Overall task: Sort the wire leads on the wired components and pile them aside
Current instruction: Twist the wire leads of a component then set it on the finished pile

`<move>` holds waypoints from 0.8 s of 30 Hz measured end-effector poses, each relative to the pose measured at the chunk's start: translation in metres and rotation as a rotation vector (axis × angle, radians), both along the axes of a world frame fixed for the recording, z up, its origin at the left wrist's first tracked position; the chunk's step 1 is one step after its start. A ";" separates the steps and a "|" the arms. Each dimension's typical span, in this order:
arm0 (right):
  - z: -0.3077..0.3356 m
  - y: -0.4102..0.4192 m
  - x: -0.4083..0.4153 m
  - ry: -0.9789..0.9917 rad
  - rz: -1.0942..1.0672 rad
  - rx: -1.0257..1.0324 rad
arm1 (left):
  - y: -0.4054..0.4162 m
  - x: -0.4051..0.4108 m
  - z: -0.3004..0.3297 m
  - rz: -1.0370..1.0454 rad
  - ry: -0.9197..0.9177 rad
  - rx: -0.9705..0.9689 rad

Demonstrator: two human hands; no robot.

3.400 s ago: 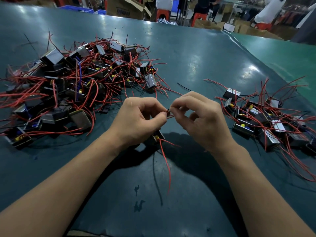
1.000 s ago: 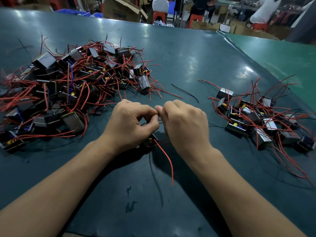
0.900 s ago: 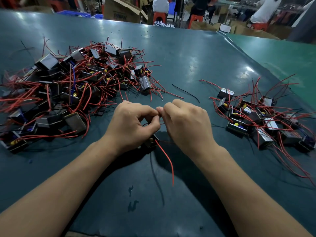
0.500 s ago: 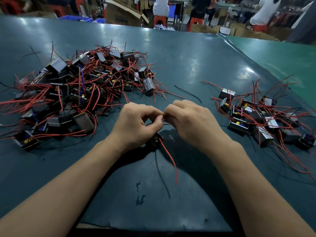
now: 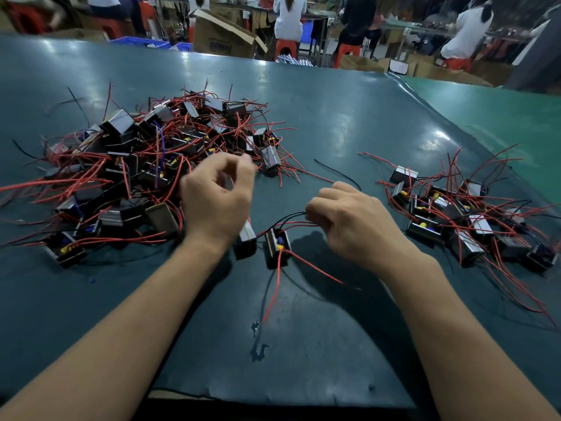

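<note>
Nearest, the mat edge [image 5: 273, 398] runs below bare mat between the forearms. A component [image 5: 277, 246] sits mid-table, its red lead [image 5: 273, 291] trailing toward the viewer. The right hand [image 5: 353, 227] pinches its leads [image 5: 293, 218], fingers curled tight. The left hand [image 5: 217, 199], blurred, hovers loosely curled, holding nothing visible. Beyond: big pile [image 5: 145, 174] left, small pile [image 5: 467, 218] right, bare mat between
</note>
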State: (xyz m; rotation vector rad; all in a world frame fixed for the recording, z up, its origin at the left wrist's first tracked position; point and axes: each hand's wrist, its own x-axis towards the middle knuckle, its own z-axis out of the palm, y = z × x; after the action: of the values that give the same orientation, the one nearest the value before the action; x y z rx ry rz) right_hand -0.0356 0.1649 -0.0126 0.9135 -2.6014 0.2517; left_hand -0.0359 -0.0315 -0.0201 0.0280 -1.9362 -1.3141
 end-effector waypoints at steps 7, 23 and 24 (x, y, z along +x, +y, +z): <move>0.003 0.011 -0.008 0.001 -0.200 -0.161 | -0.007 -0.006 -0.014 -0.067 -0.544 -0.517; -0.015 -0.024 0.004 -0.202 -0.166 0.225 | 0.012 -0.009 -0.009 -0.433 -0.600 0.389; -0.018 -0.013 -0.004 -0.198 -0.209 0.234 | 0.009 -0.012 -0.011 -0.370 -0.562 0.320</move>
State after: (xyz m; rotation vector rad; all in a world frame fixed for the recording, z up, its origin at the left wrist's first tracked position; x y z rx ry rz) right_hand -0.0400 0.1523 -0.0309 0.7114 -2.9302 -0.0215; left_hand -0.0479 -0.0226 -0.0308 0.2285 -2.2346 -2.0236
